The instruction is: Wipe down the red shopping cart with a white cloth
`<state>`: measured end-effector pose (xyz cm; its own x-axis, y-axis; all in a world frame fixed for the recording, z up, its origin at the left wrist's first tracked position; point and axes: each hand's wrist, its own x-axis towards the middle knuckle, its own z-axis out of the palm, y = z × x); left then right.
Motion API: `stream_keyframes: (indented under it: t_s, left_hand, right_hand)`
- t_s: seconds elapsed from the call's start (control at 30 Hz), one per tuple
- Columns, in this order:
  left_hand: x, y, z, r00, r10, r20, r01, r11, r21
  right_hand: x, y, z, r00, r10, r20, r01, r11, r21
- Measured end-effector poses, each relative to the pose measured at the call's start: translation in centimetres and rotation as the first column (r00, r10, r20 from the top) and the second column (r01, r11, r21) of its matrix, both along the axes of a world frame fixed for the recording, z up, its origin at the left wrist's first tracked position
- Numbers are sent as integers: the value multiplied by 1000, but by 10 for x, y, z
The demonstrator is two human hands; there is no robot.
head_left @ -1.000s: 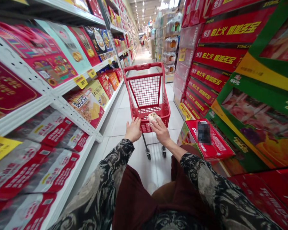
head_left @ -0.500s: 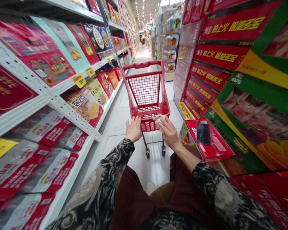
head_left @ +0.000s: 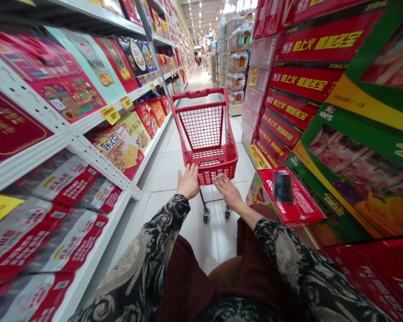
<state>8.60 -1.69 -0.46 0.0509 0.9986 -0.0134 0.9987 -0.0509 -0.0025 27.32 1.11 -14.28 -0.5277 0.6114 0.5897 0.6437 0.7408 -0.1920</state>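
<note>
A small red shopping cart (head_left: 206, 125) stands in the aisle right in front of me. My left hand (head_left: 188, 182) rests on its near rim with the fingers curled over the edge. At the same rim, further right, my right hand (head_left: 229, 191) covers a small pale thing (head_left: 218, 179) that only peeks out from under the fingertips. The cart's basket shows nothing inside. My patterned dark sleeves and dark red clothing fill the bottom of the view.
White shelves (head_left: 70, 143) on the left hold red, yellow and teal boxes with yellow price tags (head_left: 109, 114). Stacked red cartons (head_left: 289, 107) and green cartons (head_left: 356, 156) wall the right side; one red carton (head_left: 289, 199) juts out beside my right arm. The tiled aisle (head_left: 201, 76) runs far ahead.
My right hand has lowered onto the cart's near rim, so the pale thing it held up is now mostly hidden. The left hand stays on the rim.
</note>
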Motion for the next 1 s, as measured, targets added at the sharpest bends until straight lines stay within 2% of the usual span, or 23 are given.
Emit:
stream_keyframes:
  t_s: [0.07, 0.17, 0.23, 0.3, 0.4, 0.57, 0.63, 0.7, 0.83, 0.9, 1.0]
  left_hand:
    - [0, -1, -1, 1000, -7, 11, 7, 1000, -2]
    - [-2, 0, -2, 999, -25, 48, 24, 1000, 7]
    - [-4, 3, -1, 993, -21, 118, 20, 1000, 8]
    - [-8, 5, 1, 974, 4, 225, -4, 1000, -2]
    - [-13, 8, 6, 939, 30, 343, -21, 999, -31]
    - [-17, 4, 7, 944, 6, 331, 5, 999, -33]
    - [-18, 4, 6, 945, -4, 328, 14, 1000, -27]
    - [-19, 4, 5, 936, 0, 351, 10, 1000, -26]
    - [-23, 9, 9, 894, 27, 447, -11, 999, -37]
    - [-25, 11, 12, 886, 40, 461, -16, 998, -55]
    - [-26, 10, 15, 910, 37, 413, -15, 998, -56]
  right_hand:
    - [0, -7, 8, 999, 41, -33, -41, 999, 11]
    - [-14, -10, 35, 981, 73, -177, -59, 994, 88]
    - [-30, -6, 55, 967, 86, -239, -53, 989, 141]
    - [-46, 1, 65, 971, 94, -222, -60, 986, 155]
    - [-62, 9, 56, 987, 133, -88, -122, 985, 121]
    - [-65, 3, 11, 978, 166, 125, -170, 985, 17]
    - [-62, -2, 4, 972, 171, 159, -171, 985, -12]
    - [-61, -6, 9, 973, 182, 142, -185, 983, 6]
    - [-72, -4, 44, 978, 208, 21, -209, 972, 105]
    - [-78, 1, 57, 977, 212, 23, -213, 972, 100]
    - [-78, 5, 54, 964, 232, 131, -237, 971, 24]
